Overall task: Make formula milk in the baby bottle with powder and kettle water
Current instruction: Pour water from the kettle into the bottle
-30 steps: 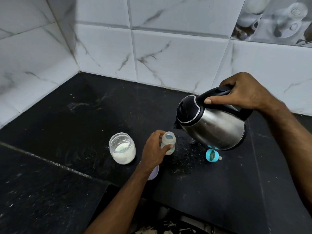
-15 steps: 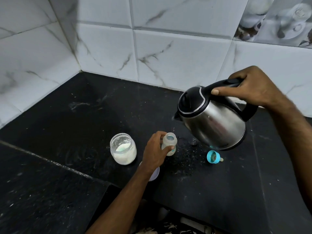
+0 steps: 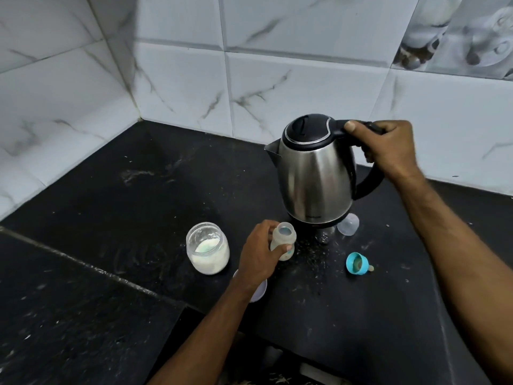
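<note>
Nearest the camera, a pale lid (image 3: pixel 259 290) is partly hidden under the left wrist on the black counter (image 3: pixel 347 323). Just beyond it the left hand (image 3: pixel 259 252) is wrapped round the bottle (image 3: pixel 283 241), thumb and fingers clamped on its sides, and the bottle is kept upright on the counter with its mouth open. Whether water is already in it cannot be told for sure from this angle; a pale layer seems to show inside. To the left of the hand an open glass jar (image 3: pixel 208 248) of white powder is seen, and to the right the blue teat ring (image 3: pixel 358 263) is lying on its side, well apart from the bottle. Farther back a clear cap (image 3: pixel 349 224) rests just beside the base of the kettle (image 3: pixel 316 173), which is held upright by the right hand (image 3: pixel 388 147), fingers curled tight on the black handle, its spout turned left and not over the bottle. The step in hand is judged to be the end of the pour. Next, the kettle must be put down, so that the right hand is freed for the teat ring, which has to be screwed on before shaking.
</note>
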